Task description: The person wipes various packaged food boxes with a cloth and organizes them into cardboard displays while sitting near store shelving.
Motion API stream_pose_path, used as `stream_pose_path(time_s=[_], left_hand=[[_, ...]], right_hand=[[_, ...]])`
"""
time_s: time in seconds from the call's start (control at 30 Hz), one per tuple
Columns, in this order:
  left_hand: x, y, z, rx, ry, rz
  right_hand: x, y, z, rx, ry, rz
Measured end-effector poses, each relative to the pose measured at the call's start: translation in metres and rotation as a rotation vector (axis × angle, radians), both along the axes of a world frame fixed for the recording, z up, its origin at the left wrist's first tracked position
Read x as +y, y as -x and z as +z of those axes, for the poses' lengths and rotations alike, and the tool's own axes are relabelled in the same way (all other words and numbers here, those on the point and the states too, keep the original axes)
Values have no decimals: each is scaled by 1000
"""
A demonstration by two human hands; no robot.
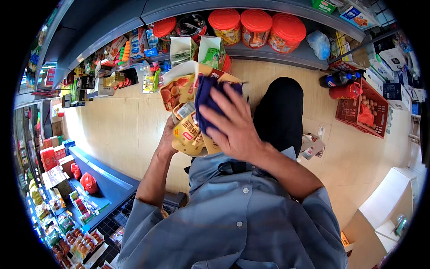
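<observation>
Over my lap I have an open cardboard display box (192, 68) with golden and red snack packets (190, 133) in it. My left hand (168, 136) grips its near left side, with the fingers partly hidden behind the packets. A dark purple cloth (202, 101) lies over the right part of the box. Flat on that cloth is my right hand (230, 121), pressing it against the box with the fingers slightly apart. What lies under the cloth is hidden.
Red-lidded tubs (256, 28) line the low grey shelf (309, 57) ahead. On the right stand a red crate (354, 120) of eggs and dark bottles (333, 80). A small torn box (312, 146) lies on the floor; a large open carton (380, 206) is at lower right. Stocked shelves fill the left.
</observation>
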State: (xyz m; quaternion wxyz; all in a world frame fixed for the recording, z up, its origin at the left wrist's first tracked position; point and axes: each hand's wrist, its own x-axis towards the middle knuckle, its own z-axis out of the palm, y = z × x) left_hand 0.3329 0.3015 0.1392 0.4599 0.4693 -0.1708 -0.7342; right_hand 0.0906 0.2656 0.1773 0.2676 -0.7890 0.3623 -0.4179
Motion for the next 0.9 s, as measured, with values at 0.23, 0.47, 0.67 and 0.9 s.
stream_pose_path(time_s=[0.23, 0.47, 0.67, 0.9], left_hand=[[-7, -10, -21, 144, -17, 109], [6, -22, -7, 222, -227, 183], [18, -3, 18, -224, -116, -45], [45, -4, -6, 81, -179, 221]], right_hand=[[-108, -8, 7, -485, -508, -133], [-135, 8, 45, -34, -610, 456], [-130, -2, 4, -8, -855, 595], [-72, 40, -67, -351, -1257, 256]])
